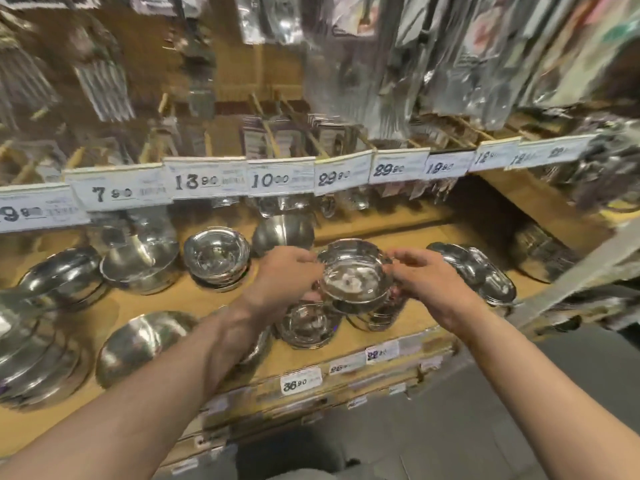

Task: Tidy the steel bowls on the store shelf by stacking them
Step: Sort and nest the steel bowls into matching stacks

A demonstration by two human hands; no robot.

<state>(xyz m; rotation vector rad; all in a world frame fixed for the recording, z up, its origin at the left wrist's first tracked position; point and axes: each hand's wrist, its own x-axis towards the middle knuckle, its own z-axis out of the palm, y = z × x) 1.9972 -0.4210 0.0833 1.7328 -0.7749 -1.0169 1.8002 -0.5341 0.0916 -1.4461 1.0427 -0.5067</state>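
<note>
A small stack of steel bowls [353, 277] hangs between both hands just above the wooden shelf [173, 299]. My left hand [284, 275] grips its left rim, and my right hand [426, 275] pinches its right rim. Directly beneath sit two more steel bowls, one [306, 325] toward the front and one [377, 315] partly hidden under the held stack. A neat stack of similar bowls [216, 258] stands to the left, and an upturned bowl [282, 232] lies behind my left hand.
Wider steel bowls [138, 261] and tilted bowls [62, 275] crowd the shelf's left; a large bowl [138, 341] leans near the front edge. Oval steel plates [481, 275] lie at the right. Price tags [204, 181] line the upper shelf, with packaged utensils hanging above.
</note>
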